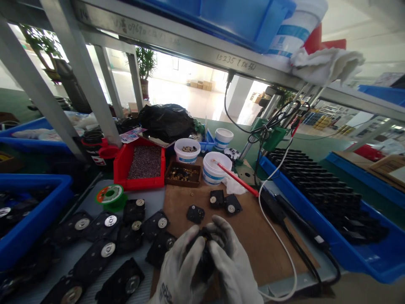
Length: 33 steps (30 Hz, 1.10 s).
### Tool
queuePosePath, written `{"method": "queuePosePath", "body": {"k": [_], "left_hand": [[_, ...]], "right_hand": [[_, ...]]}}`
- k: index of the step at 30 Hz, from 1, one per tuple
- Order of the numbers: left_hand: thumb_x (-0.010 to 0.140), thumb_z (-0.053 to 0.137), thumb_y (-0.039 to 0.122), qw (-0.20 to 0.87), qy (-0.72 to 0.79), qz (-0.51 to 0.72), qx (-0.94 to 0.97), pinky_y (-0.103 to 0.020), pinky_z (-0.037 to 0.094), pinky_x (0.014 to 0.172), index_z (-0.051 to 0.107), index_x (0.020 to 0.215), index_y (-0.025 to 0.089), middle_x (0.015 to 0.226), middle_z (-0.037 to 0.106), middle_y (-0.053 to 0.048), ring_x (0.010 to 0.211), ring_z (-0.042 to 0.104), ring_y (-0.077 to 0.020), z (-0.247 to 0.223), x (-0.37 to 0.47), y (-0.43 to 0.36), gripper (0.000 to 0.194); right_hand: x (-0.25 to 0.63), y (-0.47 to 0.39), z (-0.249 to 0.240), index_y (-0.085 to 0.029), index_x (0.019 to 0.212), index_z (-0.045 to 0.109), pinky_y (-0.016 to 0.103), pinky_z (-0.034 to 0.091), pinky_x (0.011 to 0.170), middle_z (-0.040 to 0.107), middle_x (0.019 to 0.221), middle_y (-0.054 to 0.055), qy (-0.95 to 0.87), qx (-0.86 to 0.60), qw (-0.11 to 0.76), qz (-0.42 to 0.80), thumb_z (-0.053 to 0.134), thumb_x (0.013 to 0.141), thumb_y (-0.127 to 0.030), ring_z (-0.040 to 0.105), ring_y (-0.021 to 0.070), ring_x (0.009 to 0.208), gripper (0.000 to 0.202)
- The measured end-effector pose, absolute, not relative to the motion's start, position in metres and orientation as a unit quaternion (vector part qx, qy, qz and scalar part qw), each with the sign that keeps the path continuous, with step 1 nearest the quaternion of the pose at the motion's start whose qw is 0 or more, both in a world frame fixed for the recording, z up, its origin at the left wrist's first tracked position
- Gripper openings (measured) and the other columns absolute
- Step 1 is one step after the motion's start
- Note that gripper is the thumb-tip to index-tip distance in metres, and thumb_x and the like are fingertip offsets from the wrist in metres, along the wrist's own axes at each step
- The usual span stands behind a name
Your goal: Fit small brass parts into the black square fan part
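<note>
Two gloved hands, left (182, 268) and right (232, 261), pinch a black part (205, 257) between their fingertips at bottom centre, its long axis apparently pointing away from the camera.

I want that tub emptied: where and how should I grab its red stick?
Probably best pinched from above with the right hand, once free, midway along the red stick: it slants over the rim of the white tub, and that stretch juts out to the right. I'd avoid its outer end, close by the white cord.

Gloved left hand (182, 268) and right hand (232, 264), close together, fingers curled inward
</note>
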State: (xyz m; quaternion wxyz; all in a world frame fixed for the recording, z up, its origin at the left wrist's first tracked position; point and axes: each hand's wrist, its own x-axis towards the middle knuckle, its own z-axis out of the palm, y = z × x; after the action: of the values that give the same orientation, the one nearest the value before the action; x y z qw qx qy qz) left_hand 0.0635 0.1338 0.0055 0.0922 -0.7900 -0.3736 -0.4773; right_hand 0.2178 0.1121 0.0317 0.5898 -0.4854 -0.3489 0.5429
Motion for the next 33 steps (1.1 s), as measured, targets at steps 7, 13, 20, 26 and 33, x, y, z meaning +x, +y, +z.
{"method": "queuePosePath", "body": {"k": [7,13,20,26,33], "left_hand": [[0.099,0.064,0.036,0.076,-0.373,-0.489,-0.785,-0.036,0.063,0.089,0.058,0.127,0.007,0.126,0.065,-0.023,0.117,0.068,-0.0292,0.007,0.061,0.135,0.041],[0.102,0.059,0.041,0.014,-0.413,-0.502,-0.76,-0.035,0.063,0.09,0.059,0.124,0.014,0.129,0.064,-0.019,0.118,0.067,-0.0257,0.015,0.065,0.135,0.035],[0.101,0.059,0.04,0.023,-0.396,-0.48,-0.783,-0.035,0.065,0.086,0.061,0.114,0.016,0.13,0.062,-0.018,0.117,0.066,-0.0254,0.012,0.062,0.139,0.027],[0.098,0.064,0.038,0.027,-0.374,-0.45,-0.811,-0.037,0.067,0.087,0.061,0.119,0.015,0.13,0.061,-0.019,0.119,0.065,-0.028,0.008,0.057,0.143,0.032],[0.091,0.073,0.026,-0.01,-0.374,-0.497,-0.783,-0.04,0.066,0.092,0.054,0.133,0.009,0.133,0.06,-0.023,0.123,0.064,-0.0297,0.006,0.06,0.139,0.049]], "right_hand": [[0.2,0.112,0.04,-0.027,0.129,0.067,0.032,0.058,0.094,0.075,0.116,0.007,-0.303,-0.522,0.614,0.51,0.085,0.078,-0.059,0.072,0.0227,0.107,0.063],[0.194,0.108,0.054,-0.029,0.128,0.068,0.032,0.051,0.107,0.075,0.122,0.005,-0.273,-0.549,0.616,0.495,0.078,0.079,-0.07,0.068,0.0228,0.119,0.065],[0.195,0.11,0.048,-0.027,0.127,0.068,0.032,0.053,0.101,0.075,0.121,0.006,-0.285,-0.558,0.619,0.475,0.078,0.08,-0.068,0.068,0.0237,0.117,0.064],[0.201,0.112,0.042,-0.026,0.13,0.066,0.033,0.053,0.103,0.074,0.125,0.007,-0.281,-0.536,0.618,0.502,0.078,0.082,-0.065,0.068,0.0239,0.118,0.063],[0.205,0.115,0.034,-0.026,0.131,0.066,0.032,0.053,0.103,0.073,0.126,0.007,-0.274,-0.518,0.621,0.521,0.079,0.085,-0.058,0.067,0.024,0.12,0.057]]}}
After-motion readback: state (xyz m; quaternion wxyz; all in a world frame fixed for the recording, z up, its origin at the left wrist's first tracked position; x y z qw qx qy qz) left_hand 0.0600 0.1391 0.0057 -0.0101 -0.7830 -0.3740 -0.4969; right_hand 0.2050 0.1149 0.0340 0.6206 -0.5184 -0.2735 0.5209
